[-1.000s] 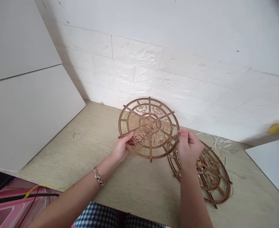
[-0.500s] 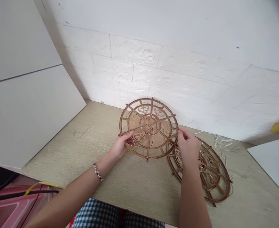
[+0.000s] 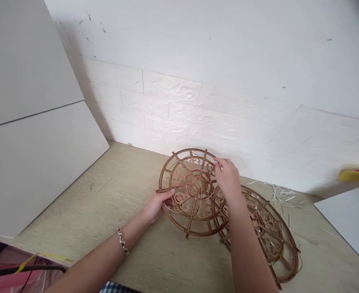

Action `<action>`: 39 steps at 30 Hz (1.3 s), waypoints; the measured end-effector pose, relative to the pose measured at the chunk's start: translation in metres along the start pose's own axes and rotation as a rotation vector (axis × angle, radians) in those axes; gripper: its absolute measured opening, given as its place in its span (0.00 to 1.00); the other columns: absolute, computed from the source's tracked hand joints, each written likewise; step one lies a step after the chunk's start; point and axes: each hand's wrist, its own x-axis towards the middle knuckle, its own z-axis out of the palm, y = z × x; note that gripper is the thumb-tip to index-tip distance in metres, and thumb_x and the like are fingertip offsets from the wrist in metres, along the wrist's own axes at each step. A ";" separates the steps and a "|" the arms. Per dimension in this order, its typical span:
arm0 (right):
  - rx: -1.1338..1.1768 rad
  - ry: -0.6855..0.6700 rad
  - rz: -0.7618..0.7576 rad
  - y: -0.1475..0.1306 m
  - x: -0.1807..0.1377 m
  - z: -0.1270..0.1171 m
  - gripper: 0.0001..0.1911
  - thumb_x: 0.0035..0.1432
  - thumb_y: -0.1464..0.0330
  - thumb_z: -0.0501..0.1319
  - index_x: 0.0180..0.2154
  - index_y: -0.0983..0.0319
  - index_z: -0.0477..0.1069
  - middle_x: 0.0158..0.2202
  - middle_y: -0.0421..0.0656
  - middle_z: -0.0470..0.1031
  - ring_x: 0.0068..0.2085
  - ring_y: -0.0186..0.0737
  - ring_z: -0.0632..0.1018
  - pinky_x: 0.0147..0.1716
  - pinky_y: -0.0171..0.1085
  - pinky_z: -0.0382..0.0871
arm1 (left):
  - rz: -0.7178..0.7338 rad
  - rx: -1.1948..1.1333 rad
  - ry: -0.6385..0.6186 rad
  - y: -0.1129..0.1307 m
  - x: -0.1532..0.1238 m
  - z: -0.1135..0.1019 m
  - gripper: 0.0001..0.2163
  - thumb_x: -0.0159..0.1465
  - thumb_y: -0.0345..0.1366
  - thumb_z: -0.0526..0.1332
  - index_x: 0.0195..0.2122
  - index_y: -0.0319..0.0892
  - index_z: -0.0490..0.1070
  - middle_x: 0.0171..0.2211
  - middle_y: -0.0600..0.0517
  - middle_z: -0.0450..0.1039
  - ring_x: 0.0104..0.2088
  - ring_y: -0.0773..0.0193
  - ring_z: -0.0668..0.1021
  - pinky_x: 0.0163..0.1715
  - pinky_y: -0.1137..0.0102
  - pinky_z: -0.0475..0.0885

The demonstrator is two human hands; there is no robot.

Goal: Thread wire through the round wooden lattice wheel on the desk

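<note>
One round brown frame (image 3: pixel 197 179) is held over the bench (image 3: pixel 136 175), with open room toward the white panel (image 3: pixel 45 175) at 9 o'clock; the left hand (image 3: pixel 156 207) grips its 8 o'clock rim, while the right hand (image 3: pixel 228 178), fingers curled, is at its 1 o'clock side, any hold unclear. At 4 o'clock, a second frame (image 3: pixel 258 223) crowds in, with white scraps (image 3: pixel 285 193) at 3. Brick-patterned wall (image 3: pixel 173 106) bounds 12 o'clock.
</note>
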 end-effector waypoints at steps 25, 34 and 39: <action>0.079 0.009 -0.462 -0.035 -0.069 0.005 0.25 0.51 0.83 0.49 0.31 0.52 0.79 0.37 0.41 0.69 0.41 0.39 0.67 0.48 0.44 0.56 | 0.053 -0.044 -0.082 0.003 -0.002 0.006 0.15 0.51 0.42 0.69 0.36 0.37 0.78 0.29 0.44 0.79 0.29 0.59 0.79 0.30 0.69 0.70; -0.083 0.376 -0.552 0.010 -0.076 -0.002 0.14 0.47 0.82 0.52 0.18 0.61 0.66 0.27 0.37 0.72 0.32 0.34 0.69 0.49 0.42 0.54 | 0.004 -0.039 -0.005 0.003 0.001 -0.001 0.15 0.50 0.41 0.70 0.34 0.35 0.78 0.30 0.46 0.79 0.29 0.62 0.78 0.30 0.71 0.71; -0.067 0.536 -0.417 0.040 -0.069 -0.009 0.13 0.46 0.80 0.50 0.19 0.61 0.65 0.21 0.37 0.70 0.27 0.34 0.69 0.41 0.39 0.60 | 0.017 -0.071 0.002 0.007 0.002 -0.003 0.14 0.54 0.39 0.68 0.38 0.34 0.77 0.31 0.45 0.79 0.30 0.61 0.79 0.32 0.70 0.73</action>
